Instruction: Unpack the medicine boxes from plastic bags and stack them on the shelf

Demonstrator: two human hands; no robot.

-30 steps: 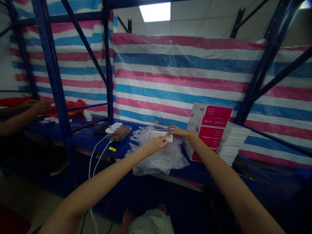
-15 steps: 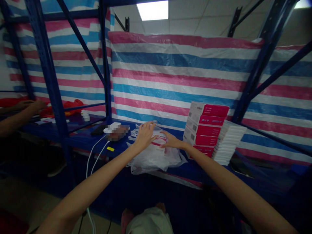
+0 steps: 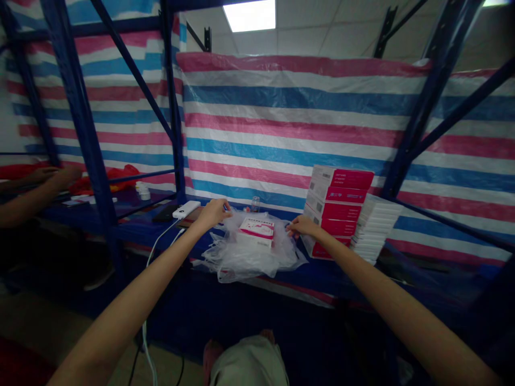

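Observation:
A small white and pink-red box (image 3: 257,231) lies on crumpled clear plastic bags (image 3: 241,265) on the blue shelf. My left hand (image 3: 214,213) is at the far left edge of the plastic, its fingers closed in a pinch on the bag. On the other side, my right hand (image 3: 302,227) pinches the bag's right edge with curled fingertips. Neither hand touches the box, which sits between them. Exactly how much plastic each hand grips is too small to see.
To the right stand a stack of pink-red and white boxes (image 3: 346,209) and a stack of thin white boxes (image 3: 376,228). A small clear bottle (image 3: 255,203) stands behind the bags. Leftward lie a white power bank (image 3: 186,209) with cables and another person's arms (image 3: 36,193).
Both hands have moved apart from the box, the left one leftward and the right one slightly rightward. The box now lies uncovered, and the plastic is spread around it.

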